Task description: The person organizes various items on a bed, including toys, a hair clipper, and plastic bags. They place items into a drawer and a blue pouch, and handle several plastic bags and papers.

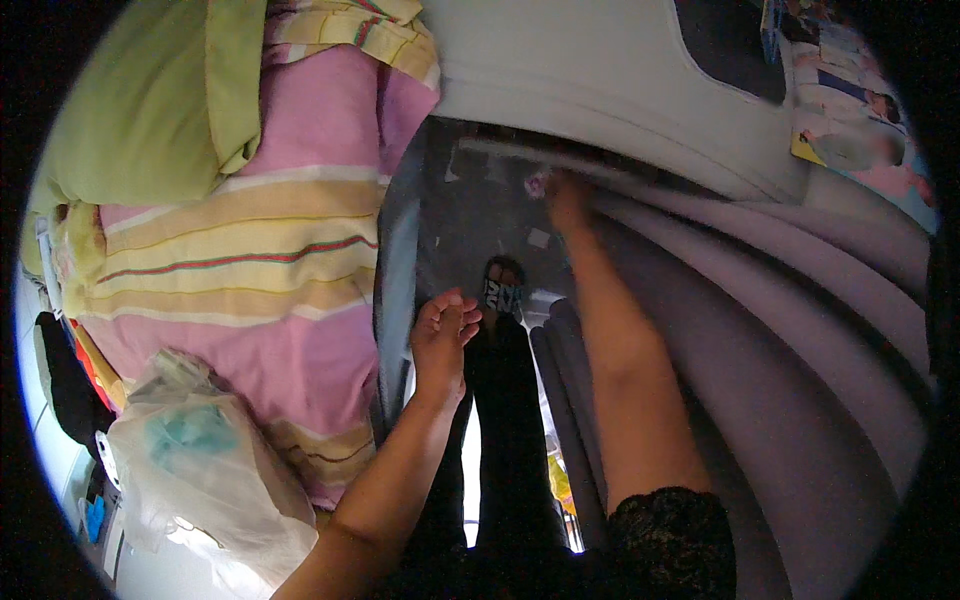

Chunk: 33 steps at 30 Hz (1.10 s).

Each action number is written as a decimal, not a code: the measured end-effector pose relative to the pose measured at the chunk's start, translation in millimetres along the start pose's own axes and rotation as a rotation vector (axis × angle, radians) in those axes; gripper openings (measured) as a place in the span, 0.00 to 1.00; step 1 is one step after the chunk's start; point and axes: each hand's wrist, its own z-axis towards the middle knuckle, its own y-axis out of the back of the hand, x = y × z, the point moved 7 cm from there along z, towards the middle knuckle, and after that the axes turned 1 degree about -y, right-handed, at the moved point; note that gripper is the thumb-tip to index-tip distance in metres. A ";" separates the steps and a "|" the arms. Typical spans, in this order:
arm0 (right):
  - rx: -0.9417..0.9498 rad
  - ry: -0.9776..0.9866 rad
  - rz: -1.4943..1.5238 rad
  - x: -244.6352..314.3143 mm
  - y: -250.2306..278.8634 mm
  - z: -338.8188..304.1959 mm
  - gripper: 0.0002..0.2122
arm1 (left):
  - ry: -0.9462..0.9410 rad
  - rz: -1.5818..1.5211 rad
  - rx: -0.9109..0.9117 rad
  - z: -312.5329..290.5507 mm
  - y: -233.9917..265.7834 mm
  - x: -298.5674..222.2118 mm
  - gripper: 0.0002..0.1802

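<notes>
My right hand (567,205) reaches down into the dark gap between the bed and the purple-grey padded folds. Its fingers are closed on a small crumpled pink-and-white wad (537,185), close to the floor; whether it is cloth or paper I cannot make out. My left hand (444,332) hovers beside the bed's edge, above my feet, loosely curled with its fingers apart and nothing visible in it. On the dark floor (470,210) lies a small pale flat piece (538,238), just below the right hand.
At left a bed carries a pink-and-yellow striped cover (240,250), a green pillow (150,100) and a white plastic bag (210,460). Padded purple-grey folds (760,330) fill the right side. A pale padded surface (580,70) spans the far end. My patterned shoe (503,285) stands in the gap.
</notes>
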 end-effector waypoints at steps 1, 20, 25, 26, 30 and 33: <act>0.043 -0.020 -0.033 -19.1 -12.7 -6.2 0.15 | 0.026 0.010 0.003 -2.2 -4.3 4.7 0.14; -0.470 -0.487 1.463 -124.0 89.4 -77.0 0.07 | 0.061 0.069 0.061 -6.4 -8.8 16.2 0.19; -0.379 -0.679 1.339 -114.3 112.7 -52.4 0.07 | 0.082 0.112 0.074 -0.9 0.6 31.7 0.19; -0.390 -0.744 1.352 -115.1 110.1 -47.1 0.07 | 0.088 0.113 0.073 -0.3 -0.1 34.0 0.19; -0.283 -0.937 1.472 -111.5 85.7 -40.4 0.06 | 0.121 0.118 0.073 -1.8 2.3 41.3 0.17; -0.271 -0.993 1.645 -127.5 50.8 -41.9 0.05 | 0.147 0.103 0.085 -5.1 -1.7 43.9 0.16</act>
